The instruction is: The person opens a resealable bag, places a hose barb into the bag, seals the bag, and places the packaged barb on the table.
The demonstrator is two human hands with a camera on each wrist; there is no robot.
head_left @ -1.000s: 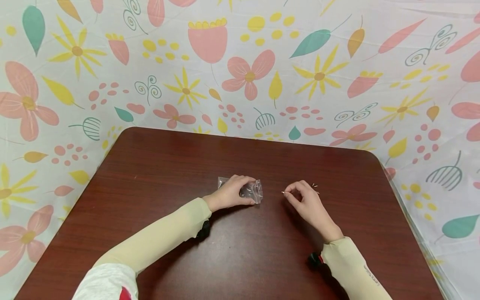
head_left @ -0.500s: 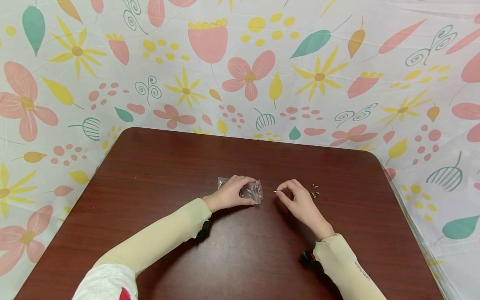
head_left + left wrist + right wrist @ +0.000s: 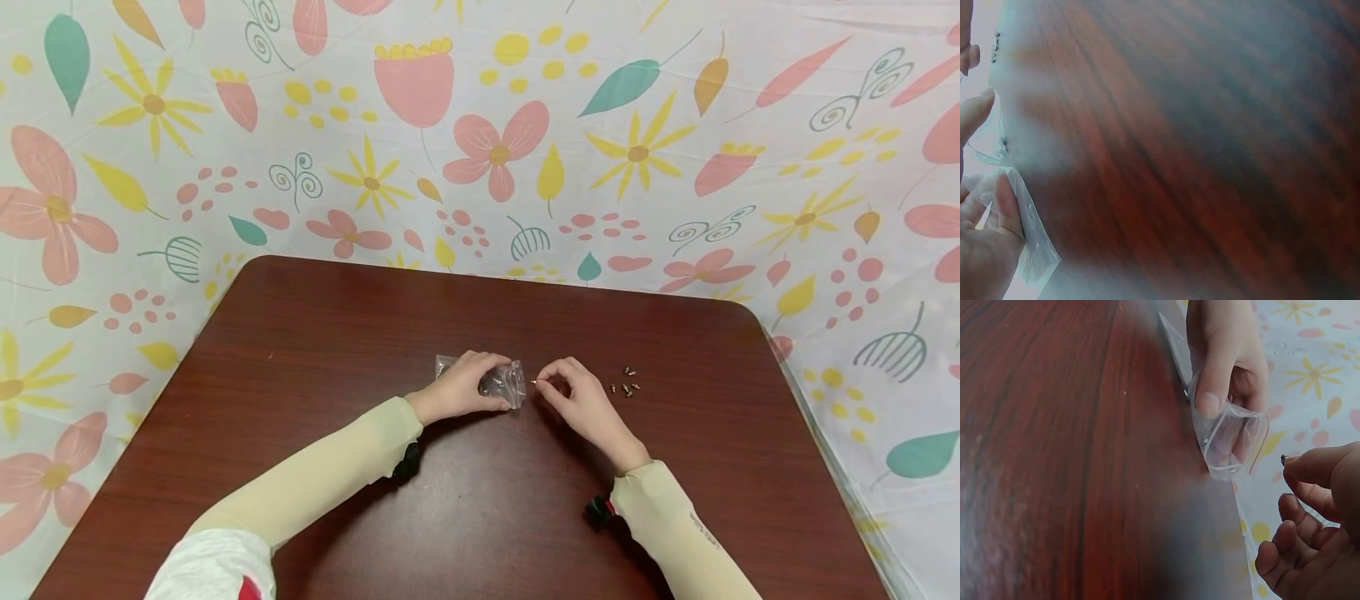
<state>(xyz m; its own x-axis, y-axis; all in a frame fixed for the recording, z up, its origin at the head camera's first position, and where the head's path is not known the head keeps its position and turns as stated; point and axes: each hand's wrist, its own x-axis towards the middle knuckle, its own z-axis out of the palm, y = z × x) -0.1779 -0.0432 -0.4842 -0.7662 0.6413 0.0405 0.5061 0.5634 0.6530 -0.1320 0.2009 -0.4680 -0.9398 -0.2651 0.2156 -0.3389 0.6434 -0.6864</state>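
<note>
My left hand [image 3: 467, 383] grips a clear zip-lock bag [image 3: 513, 383] near its mouth, thumb on the near side and fingers on the far side. In the right wrist view the bag's mouth [image 3: 1235, 440] gapes toward my right hand. Small dark bits show inside the bag in the head view. Between thumb and forefinger my right hand [image 3: 588, 408] pinches a tiny metal piece [image 3: 1283, 460], like a small screw, just right of the bag's mouth. Its other fingers curl loosely. The left wrist view shows the bag [image 3: 1034, 231] at its left edge.
Several small metal pieces [image 3: 628, 389] lie loose on the dark wooden table [image 3: 360, 317], right of my right hand. Behind the table and along its sides hangs a flower-printed cloth [image 3: 420, 167].
My right hand has moved left toward the bag with the tiny metal piece, uncovering the loose pieces on the table. The left hand and the bag have stayed in place.
</note>
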